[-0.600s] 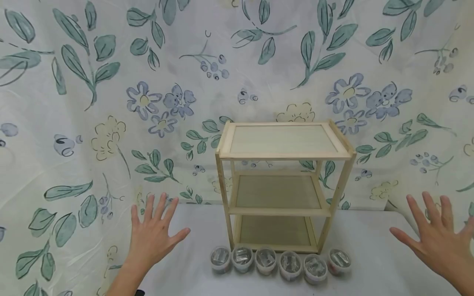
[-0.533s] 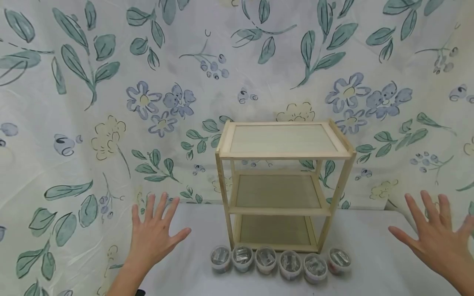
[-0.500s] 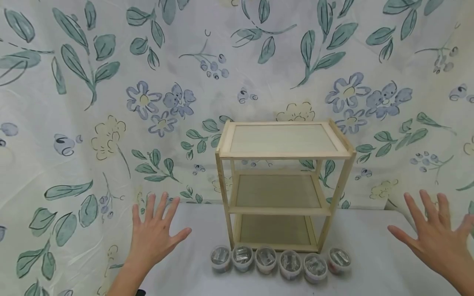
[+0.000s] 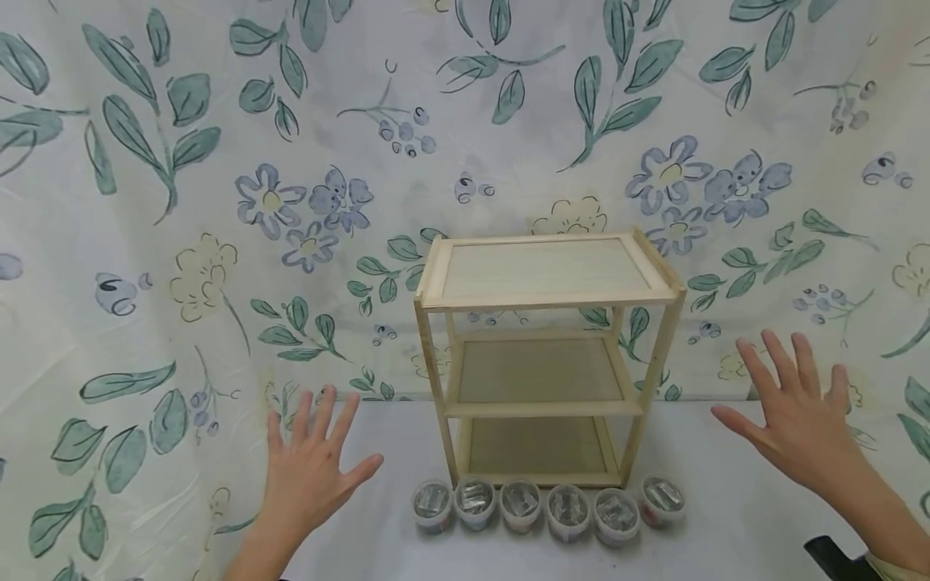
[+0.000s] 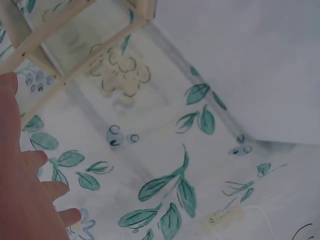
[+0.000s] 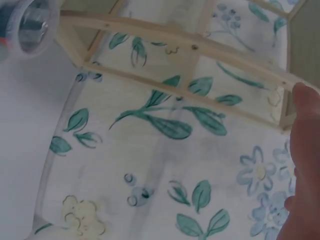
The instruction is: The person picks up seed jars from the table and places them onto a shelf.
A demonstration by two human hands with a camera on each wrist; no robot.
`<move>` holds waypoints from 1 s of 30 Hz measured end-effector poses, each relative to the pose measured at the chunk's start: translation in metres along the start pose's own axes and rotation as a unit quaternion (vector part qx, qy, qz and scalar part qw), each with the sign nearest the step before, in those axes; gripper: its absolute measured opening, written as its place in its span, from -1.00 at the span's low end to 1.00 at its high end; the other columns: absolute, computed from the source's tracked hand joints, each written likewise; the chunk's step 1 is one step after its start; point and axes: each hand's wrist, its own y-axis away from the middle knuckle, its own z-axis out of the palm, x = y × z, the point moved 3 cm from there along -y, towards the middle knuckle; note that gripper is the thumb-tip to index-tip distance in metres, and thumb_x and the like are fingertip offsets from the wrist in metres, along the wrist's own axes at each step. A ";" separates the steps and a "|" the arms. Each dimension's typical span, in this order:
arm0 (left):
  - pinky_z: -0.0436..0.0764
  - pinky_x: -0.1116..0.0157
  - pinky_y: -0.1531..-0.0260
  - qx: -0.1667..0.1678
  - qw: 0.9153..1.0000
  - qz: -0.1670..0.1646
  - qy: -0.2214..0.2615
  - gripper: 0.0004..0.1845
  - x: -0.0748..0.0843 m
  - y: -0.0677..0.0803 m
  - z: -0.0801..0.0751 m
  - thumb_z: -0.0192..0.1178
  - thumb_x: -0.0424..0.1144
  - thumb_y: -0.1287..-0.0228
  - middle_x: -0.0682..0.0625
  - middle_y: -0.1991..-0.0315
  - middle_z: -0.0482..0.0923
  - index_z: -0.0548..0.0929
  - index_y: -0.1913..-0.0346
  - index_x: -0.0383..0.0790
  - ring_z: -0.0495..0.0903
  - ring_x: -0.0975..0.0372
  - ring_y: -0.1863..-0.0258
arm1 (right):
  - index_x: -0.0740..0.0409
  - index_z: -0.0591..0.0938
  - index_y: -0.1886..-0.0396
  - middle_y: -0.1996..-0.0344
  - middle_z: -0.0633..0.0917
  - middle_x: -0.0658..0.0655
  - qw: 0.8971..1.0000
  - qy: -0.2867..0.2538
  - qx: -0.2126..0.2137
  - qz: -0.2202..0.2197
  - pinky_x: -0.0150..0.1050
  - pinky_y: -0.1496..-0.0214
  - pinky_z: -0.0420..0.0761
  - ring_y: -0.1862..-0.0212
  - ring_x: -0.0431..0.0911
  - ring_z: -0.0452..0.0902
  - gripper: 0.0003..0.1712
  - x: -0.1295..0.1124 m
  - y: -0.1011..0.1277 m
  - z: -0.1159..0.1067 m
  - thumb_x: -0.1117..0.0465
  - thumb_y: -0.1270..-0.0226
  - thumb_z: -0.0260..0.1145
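My left hand [image 4: 308, 468] hovers left of a small wooden three-tier shelf [image 4: 548, 305], fingers spread and palm down, holding nothing. On the other side my right hand [image 4: 799, 424] is raised with fingers spread, also holding nothing and apart from the shelf. The shelf has pale wood posts and flat greenish-grey panels. Along its front foot stands a row of several small round clear-lidded tubs [image 4: 521, 506], with shiny clear pieces showing through the tops. In the right wrist view one tub [image 6: 37, 25] shows at the upper left, beside the shelf frame [image 6: 195, 47].
A white table [image 4: 363, 541] bears the shelf and tubs. Behind it hangs a white cloth [image 4: 436, 194] printed with green leaves and blue flowers. A black strap [image 4: 831, 557] shows at the right wrist.
My right hand has moved inward to the left and up, bringing its forearm into view. My left hand has shifted slightly right and down. The head view has turned slightly; shelf and tubs stay put.
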 end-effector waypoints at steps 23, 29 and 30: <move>-0.03 -0.44 -0.24 -0.047 0.998 -0.028 0.038 -0.06 0.022 0.020 0.039 0.15 0.41 -0.15 -0.25 -0.45 0.27 0.30 -0.48 -0.08 0.15 -0.24 -0.43 | 0.30 0.13 -0.52 -0.34 0.27 0.54 0.967 -0.240 0.062 -0.060 0.58 -0.17 0.07 -0.32 0.49 0.13 -0.08 -0.056 -0.067 -0.008 0.00 -0.36 0.33; 0.04 -0.45 -0.22 -0.070 0.995 -0.042 0.051 -0.06 0.028 0.026 0.053 0.12 0.43 -0.18 -0.25 -0.43 0.30 0.30 -0.48 -0.10 0.17 -0.25 -0.41 | 0.29 0.20 -0.49 -0.29 0.36 0.46 0.945 -0.322 0.048 -0.026 0.31 -0.16 0.31 -0.26 0.35 0.28 -0.27 -0.064 -0.073 -0.010 0.17 -0.44 0.23; 0.05 -0.45 -0.22 -0.072 0.995 -0.044 0.055 -0.06 0.029 0.027 0.056 0.12 0.43 -0.17 -0.25 -0.42 0.31 0.30 -0.48 -0.10 0.17 -0.25 -0.41 | 0.29 0.22 -0.48 -0.28 0.39 0.44 0.943 -0.328 0.047 -0.019 0.16 -0.19 0.36 -0.24 0.29 0.31 -0.30 -0.064 -0.073 -0.010 0.16 -0.46 0.20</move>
